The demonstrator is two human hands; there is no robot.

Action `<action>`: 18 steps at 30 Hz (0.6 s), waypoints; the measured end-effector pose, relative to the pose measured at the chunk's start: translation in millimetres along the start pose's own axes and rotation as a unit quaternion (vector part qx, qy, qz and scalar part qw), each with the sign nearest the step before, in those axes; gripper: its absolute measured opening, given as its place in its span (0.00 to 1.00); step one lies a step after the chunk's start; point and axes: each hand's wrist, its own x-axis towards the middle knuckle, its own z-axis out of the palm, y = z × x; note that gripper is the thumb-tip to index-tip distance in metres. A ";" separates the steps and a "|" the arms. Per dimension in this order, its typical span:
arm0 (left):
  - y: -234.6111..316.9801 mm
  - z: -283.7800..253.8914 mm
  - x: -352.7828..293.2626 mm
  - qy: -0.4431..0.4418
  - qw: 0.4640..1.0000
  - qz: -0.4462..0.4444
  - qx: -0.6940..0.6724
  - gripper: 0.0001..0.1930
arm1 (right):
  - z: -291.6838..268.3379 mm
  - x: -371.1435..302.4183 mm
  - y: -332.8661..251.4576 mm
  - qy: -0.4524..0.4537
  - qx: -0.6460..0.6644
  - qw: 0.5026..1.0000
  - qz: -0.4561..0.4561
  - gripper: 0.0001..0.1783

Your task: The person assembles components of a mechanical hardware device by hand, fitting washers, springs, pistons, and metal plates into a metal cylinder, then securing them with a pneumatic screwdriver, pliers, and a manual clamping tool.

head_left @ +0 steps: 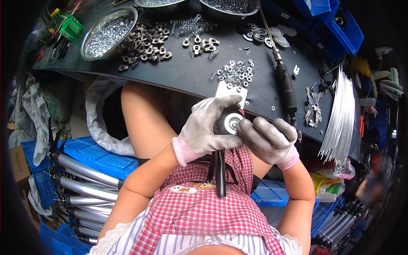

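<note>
Both my hands wear grey-coated gloves with pink cuffs. My left hand (pixel 208 125) is wrapped round a black part with a round head (pixel 220 126), held over my lap close to the table's front edge. A white disc (pixel 232 123) with a small metal piece at its centre sits on the face of that head. Two black lever-like arms (pixel 220 174) hang down from it toward my apron. My right hand (pixel 270 138) is closed, its fingers curled and the tips at the disc's right edge. Whatever lies inside those fingers is hidden.
On the dark table (pixel 178 76) lie small rings (pixel 236 74), metal brackets (pixel 148 44), springs (pixel 193 27) and round discs (pixel 280 36). A black power screwdriver (pixel 285 89) hangs along its right side, near long metal rods (pixel 340 114). Silver tubes (pixel 89 187) fill blue crates at my left.
</note>
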 end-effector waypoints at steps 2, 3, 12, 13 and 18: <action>-6.4 1.3 -1.1 0.001 0.999 0.038 0.020 0.32 | 0.5 3.3 9.6 0.007 0.048 0.999 -0.003 0.13; -9.8 1.3 -0.8 0.007 0.997 0.072 0.041 0.29 | -1.4 7.9 18.1 0.011 0.081 0.997 0.002 0.13; -10.0 17.3 -4.5 0.069 0.991 0.076 0.081 0.17 | 137.5 -25.6 204.8 -0.162 0.043 0.863 0.477 0.31; -9.8 17.0 -3.4 0.070 0.991 0.079 0.082 0.17 | 146.5 -20.3 207.8 -0.191 0.013 0.850 0.491 0.33; -9.5 17.7 -4.3 0.082 0.990 0.085 0.076 0.18 | 167.4 -0.8 210.8 -0.183 -0.024 0.875 0.448 0.38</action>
